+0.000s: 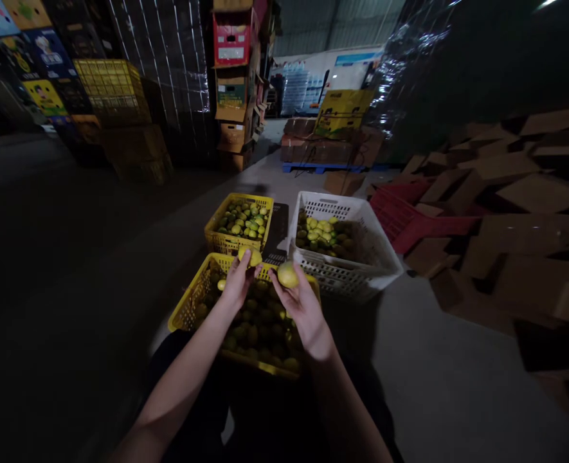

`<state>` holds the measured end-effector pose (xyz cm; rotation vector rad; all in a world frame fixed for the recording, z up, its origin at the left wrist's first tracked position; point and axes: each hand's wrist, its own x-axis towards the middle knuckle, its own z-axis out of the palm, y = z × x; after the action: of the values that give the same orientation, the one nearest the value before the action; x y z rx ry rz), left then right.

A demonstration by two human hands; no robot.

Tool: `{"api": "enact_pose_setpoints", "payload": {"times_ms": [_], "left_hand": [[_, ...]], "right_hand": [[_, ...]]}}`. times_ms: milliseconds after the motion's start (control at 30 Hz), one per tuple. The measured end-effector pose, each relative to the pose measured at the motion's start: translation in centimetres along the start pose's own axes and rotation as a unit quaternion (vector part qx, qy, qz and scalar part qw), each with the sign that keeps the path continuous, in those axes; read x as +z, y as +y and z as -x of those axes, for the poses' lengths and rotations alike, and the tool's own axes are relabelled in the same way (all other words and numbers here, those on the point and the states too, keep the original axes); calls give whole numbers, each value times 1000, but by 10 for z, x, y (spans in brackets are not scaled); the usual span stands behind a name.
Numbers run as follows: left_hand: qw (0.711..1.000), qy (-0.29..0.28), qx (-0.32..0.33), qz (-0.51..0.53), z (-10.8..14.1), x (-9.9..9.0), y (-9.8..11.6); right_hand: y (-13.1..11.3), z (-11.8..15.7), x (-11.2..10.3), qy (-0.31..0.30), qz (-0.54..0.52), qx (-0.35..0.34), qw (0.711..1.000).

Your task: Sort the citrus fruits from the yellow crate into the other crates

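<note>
My left hand (pixel 236 283) is closed around a yellow lemon (pixel 251 256), its thumb lying on top of the fruit. In my right hand (pixel 305 308) sits another, yellow-green lemon (pixel 288 274), gripped between thumb and fingers. Both hands are raised over the near yellow crate (pixel 182 310), which holds many shaded lemons (pixel 260 321). Just behind it stands a smaller-looking yellow crate (pixel 211 230) filled with green and yellow lemons (pixel 246 218). To the right, a white crate (pixel 380 251) is partly filled with lemons (pixel 320 233).
Flattened cardboard boxes (pixel 515 225) are heaped on the right, beside a red crate (pixel 400 218). Stacked cartons (pixel 233 90) and a blue pallet (pixel 320 168) with boxes stand behind. At the back left, a yellow crate (pixel 113 90) tops some boxes.
</note>
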<state>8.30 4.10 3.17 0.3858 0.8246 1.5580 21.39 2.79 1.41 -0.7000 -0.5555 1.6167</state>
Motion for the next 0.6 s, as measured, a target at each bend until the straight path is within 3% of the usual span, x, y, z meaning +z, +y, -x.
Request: {"api": "enact_pose_setpoints", "payload": {"times_ms": [133,233,300,367,467,533,600], "left_hand": [[996,-26,83,-36,3,-5,0],[978,-37,175,-111,4,-12,2],[949,-48,245,-194,4,-17,3],[911,-61,306,-271,2,-21,3],[868,-68,354,-343,-1,-25,1],[853,-67,367,-364,-1,-27,-2],[851,-72,367,-368,-1,-27,-3]], "right_hand": [[-1,-4,2,10,-4,38,999],[-1,6,6,-6,34,-40,999],[0,10,8,-7,94,-87,992],[2,8,9,22,177,-132,975],[8,-3,4,103,298,-211,925],[13,-10,1,125,347,-252,895],[15,-14,-1,113,362,-271,885]]}}
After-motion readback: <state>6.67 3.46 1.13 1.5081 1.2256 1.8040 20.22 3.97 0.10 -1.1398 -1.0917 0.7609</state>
